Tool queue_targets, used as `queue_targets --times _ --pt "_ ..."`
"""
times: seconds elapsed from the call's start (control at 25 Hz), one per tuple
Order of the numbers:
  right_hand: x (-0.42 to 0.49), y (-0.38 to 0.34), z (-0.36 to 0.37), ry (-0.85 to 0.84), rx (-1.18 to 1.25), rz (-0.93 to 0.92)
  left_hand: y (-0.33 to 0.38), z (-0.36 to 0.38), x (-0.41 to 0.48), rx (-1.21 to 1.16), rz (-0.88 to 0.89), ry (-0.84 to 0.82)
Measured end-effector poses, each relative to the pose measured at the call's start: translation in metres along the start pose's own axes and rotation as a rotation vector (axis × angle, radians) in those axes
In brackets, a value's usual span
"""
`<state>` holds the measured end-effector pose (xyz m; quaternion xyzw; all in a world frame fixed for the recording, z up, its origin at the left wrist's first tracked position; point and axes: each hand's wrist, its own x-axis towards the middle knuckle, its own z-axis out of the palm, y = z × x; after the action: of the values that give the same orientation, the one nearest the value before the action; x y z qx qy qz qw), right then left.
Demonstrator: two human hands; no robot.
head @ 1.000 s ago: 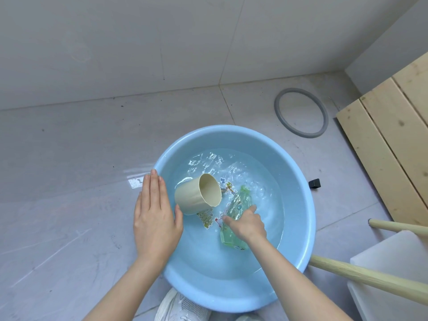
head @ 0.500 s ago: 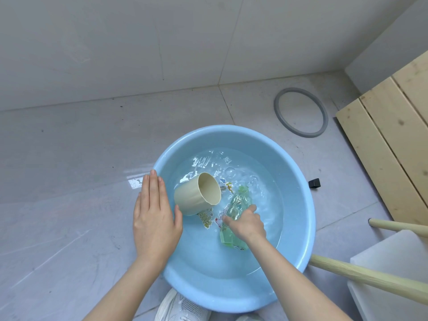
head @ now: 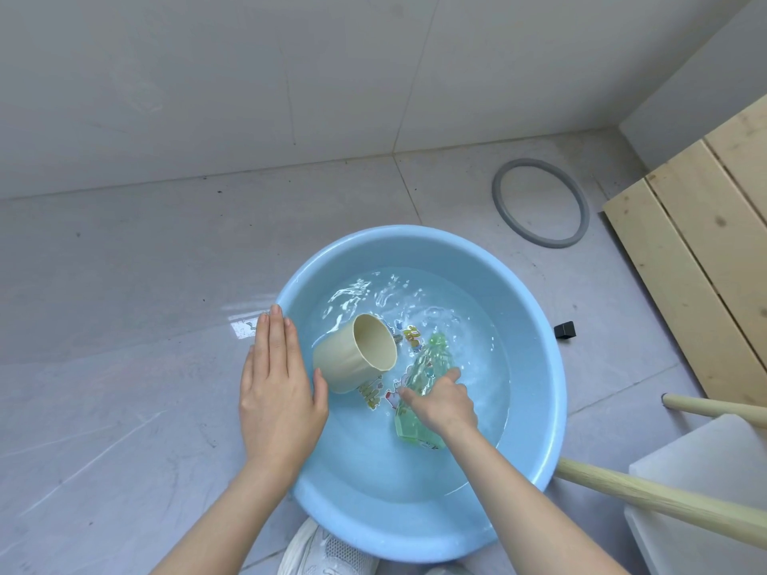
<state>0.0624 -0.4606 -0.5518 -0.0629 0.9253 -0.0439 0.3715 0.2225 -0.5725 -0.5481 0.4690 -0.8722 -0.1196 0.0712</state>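
A light blue basin (head: 535,325) stands on the grey floor, part filled with rippling water. A beige cup (head: 352,359) lies on its side in the water, mouth facing right. My left hand (head: 278,379) lies flat with straight fingers over the basin's left rim, thumb touching the cup's base. A clear green plastic bottle (head: 419,392) lies under the water to the right of the cup. My right hand (head: 442,402) grips the bottle from above and hides its middle. Coloured stickers show on the basin floor between cup and bottle.
A grey rubber ring (head: 539,203) lies on the floor behind the basin. Wooden planks (head: 705,251) are at the right, with a small black block (head: 564,329) near the basin. Wooden poles (head: 664,500) and a white box (head: 705,512) sit at the lower right. A white shoe (head: 328,554) shows below.
The cup has drifted slightly and the water ripples differently. Both hands stay where they were.
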Motion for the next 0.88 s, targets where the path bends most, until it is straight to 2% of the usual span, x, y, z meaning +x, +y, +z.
queue_targets --times 0.88 --pt "-0.0021 -0.0009 -0.0004 0.007 0.010 -0.002 0.0009 -0.0018 0.0008 0.003 -0.011 -0.019"
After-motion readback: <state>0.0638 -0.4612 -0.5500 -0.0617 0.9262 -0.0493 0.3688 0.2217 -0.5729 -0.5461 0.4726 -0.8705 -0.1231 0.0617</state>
